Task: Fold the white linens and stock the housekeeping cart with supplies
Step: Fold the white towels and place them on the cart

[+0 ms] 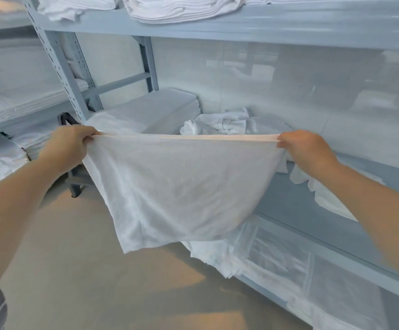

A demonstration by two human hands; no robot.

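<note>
Hands, left (pixel 67 144) and right (pixel 308 151), each pinch a corner of the linen (pixel 177 186); keeping its top edge taut should fold it square.

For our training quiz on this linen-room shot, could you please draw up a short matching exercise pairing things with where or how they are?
Things:
1. white cloth
2. crumpled linens
3. folded stack
4. left hand

States:
A. lying unfolded on the middle shelf
B. stretched taut between both hands
C. pinching a cloth corner
D. neatly piled, left of the crumpled heap

Pairs: 1-B, 2-A, 3-D, 4-C
</note>
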